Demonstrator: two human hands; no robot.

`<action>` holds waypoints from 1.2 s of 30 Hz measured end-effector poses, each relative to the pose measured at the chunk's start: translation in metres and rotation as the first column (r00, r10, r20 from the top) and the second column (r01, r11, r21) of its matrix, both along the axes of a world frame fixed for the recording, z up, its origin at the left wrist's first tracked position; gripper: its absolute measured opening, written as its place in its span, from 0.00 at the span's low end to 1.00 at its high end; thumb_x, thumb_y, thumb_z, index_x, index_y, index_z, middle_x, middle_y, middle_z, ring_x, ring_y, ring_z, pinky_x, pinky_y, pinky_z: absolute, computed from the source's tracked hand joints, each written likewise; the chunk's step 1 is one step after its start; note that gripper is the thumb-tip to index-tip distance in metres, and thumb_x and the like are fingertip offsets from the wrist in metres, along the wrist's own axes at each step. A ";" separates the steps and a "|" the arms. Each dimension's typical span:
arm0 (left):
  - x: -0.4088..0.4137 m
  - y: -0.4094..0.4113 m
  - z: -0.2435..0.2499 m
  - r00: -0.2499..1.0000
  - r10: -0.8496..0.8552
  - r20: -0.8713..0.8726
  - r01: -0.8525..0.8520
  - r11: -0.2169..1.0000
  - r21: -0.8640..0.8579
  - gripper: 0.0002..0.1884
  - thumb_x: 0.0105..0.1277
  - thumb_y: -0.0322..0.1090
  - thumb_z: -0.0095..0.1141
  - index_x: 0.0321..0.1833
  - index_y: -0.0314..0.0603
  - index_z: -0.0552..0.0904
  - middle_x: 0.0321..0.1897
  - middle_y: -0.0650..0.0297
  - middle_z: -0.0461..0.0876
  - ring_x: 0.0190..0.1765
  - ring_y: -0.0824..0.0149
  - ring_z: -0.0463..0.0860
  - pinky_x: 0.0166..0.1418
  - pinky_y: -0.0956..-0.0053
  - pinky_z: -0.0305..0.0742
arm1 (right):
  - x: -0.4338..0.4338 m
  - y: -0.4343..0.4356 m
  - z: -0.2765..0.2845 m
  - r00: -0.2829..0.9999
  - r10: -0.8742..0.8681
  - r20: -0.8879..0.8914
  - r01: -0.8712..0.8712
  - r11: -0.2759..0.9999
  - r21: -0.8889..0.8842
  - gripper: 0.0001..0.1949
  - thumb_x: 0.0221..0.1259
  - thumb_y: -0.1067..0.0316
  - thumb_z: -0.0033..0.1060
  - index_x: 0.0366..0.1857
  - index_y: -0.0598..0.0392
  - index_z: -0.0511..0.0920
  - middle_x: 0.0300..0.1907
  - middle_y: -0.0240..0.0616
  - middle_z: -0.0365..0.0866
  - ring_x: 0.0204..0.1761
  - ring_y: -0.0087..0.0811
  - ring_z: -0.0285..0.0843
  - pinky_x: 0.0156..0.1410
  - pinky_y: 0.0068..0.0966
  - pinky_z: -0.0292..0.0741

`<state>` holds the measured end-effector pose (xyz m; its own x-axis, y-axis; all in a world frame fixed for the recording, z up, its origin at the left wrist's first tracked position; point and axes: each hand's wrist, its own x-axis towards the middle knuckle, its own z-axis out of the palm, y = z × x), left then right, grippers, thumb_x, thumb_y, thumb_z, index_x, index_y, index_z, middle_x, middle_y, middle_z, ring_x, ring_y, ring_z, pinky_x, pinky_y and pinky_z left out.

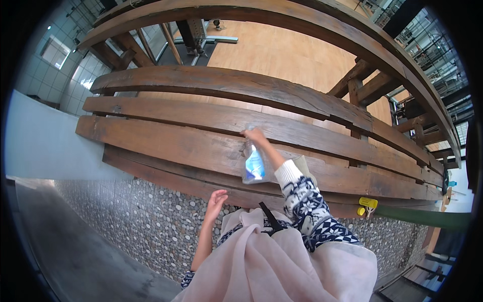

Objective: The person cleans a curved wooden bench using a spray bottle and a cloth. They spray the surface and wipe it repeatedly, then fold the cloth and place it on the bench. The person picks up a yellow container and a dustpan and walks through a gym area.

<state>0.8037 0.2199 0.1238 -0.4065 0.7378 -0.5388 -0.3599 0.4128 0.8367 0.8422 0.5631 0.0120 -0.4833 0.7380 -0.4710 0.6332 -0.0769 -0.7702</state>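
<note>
My right hand (255, 136) grips a clear plastic spray bottle (254, 162) by its neck. The bottle has a blue label and is held over the front slats of a long wooden bench (169, 141); whether its base touches the wood is hard to tell. A greyish-green cloth (303, 165) lies on the slats, partly hidden behind my right forearm. Nothing shows in my left hand (217, 202), which hovers near the bench's front edge with its fingers loosely bent and apart.
By the bench's front edge at right are a yellow container (368, 202), a yellow round lid (361, 210) and a green surface (422, 218). Pebbled flooring (151, 215) runs below the bench. A pale panel (56, 139) adjoins its left end. Behind rises a wooden backrest rail (241, 13).
</note>
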 end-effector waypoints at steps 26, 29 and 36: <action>-0.083 0.104 0.002 0.557 0.604 -0.570 -0.392 0.796 0.461 0.15 0.49 0.23 0.63 0.38 0.35 0.73 0.39 0.58 0.79 0.43 0.65 0.76 0.54 0.71 0.67 | 0.200 -0.095 0.105 0.971 -0.238 0.020 0.172 0.756 0.632 0.24 0.55 0.65 0.53 0.60 0.43 0.66 0.48 0.53 0.68 0.45 0.55 0.70 0.50 0.41 0.70; -0.087 0.106 -0.013 0.491 0.646 -0.584 -0.393 0.763 0.513 0.13 0.48 0.22 0.60 0.37 0.36 0.73 0.38 0.59 0.78 0.42 0.65 0.76 0.55 0.71 0.66 | 0.135 -0.062 0.119 0.991 -0.119 -0.055 0.122 0.690 0.713 0.25 0.54 0.65 0.53 0.60 0.44 0.66 0.47 0.51 0.69 0.44 0.54 0.72 0.47 0.42 0.72; -0.084 0.121 -0.018 0.380 0.703 -0.601 -0.368 0.711 0.599 0.13 0.46 0.24 0.60 0.35 0.36 0.71 0.33 0.60 0.78 0.40 0.64 0.75 0.50 0.70 0.69 | -0.056 -0.056 0.071 0.958 0.131 0.256 -0.271 0.707 0.653 0.25 0.50 0.69 0.53 0.56 0.36 0.68 0.55 0.50 0.64 0.35 0.49 0.79 0.38 0.40 0.79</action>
<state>0.7197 0.3405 0.1063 -0.8833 0.2426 0.4012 0.4213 0.0356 0.9062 0.7860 0.5066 0.0830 -0.6183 0.7856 0.0229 0.7004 0.5640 -0.4373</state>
